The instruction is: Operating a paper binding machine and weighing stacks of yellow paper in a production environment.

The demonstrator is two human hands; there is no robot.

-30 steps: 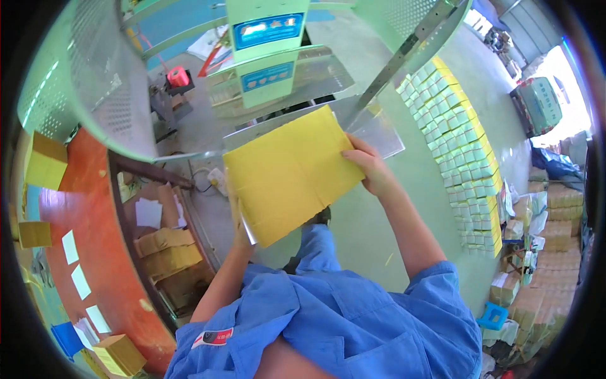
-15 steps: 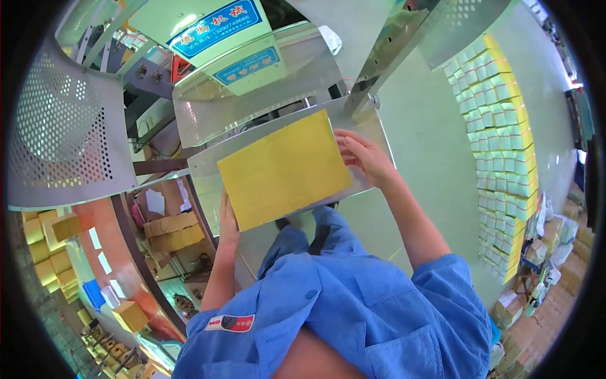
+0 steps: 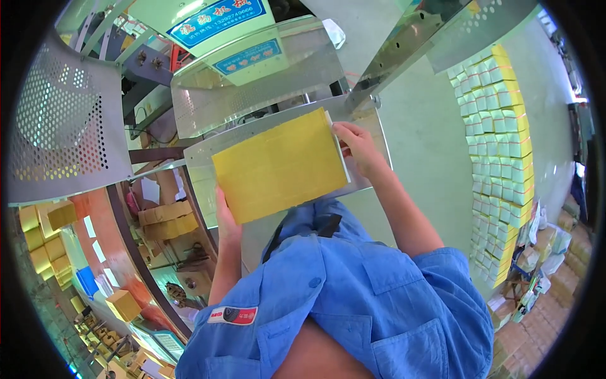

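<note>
A yellow-topped stack of paper [image 3: 281,167] lies slanted between my hands, over the metal tray of a machine [image 3: 201,161]. White sheet edges show along its right side. My left hand [image 3: 227,215] grips the lower left edge; its thumb lies along the side and the other fingers are hidden beneath. My right hand [image 3: 360,148] is closed at the right edge, thumb near the upper corner and fingers bent against the white side.
Beyond the tray stands a clear guard [image 3: 259,88]. A perforated metal panel [image 3: 57,120] rises at the left, a steel post [image 3: 394,54] at the upper right. Banded paper bundles [image 3: 499,164] line the floor at right. Cardboard boxes [image 3: 123,306] sit at lower left.
My right hand has closed in on the stack's right edge, its fingers more bent. The white sheet edges there now show. The stack has shifted slightly left.
</note>
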